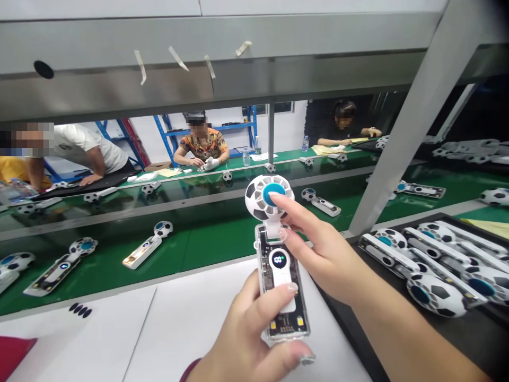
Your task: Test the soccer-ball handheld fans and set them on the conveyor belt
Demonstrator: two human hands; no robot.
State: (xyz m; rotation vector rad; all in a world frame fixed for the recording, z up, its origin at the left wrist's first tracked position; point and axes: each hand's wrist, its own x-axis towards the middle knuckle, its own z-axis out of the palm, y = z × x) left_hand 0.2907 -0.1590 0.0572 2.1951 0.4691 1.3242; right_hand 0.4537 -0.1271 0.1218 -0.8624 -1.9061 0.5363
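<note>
A handheld fan (283, 286) with a football-patterned head and a clear-cased handle stands upright before me, its round display lit. My left hand (250, 331) is wrapped around the lower handle, thumb lying over the white front strip. At the top, my right hand (322, 241) grips the head: one fingertip rests on the blue centre disc (274, 194), and the thumb is by the neck. The remaining right-hand fingers are partly hidden behind the fan.
To the right, a black tray (369, 329) holds several similar fans (435, 294). More fans (145, 249) lie on the green conveyor belt (199, 239). White sheets (175, 318) cover the table, with black oval stickers (80, 310). A metal post (413, 127) slants at right. Several people sit or lean opposite.
</note>
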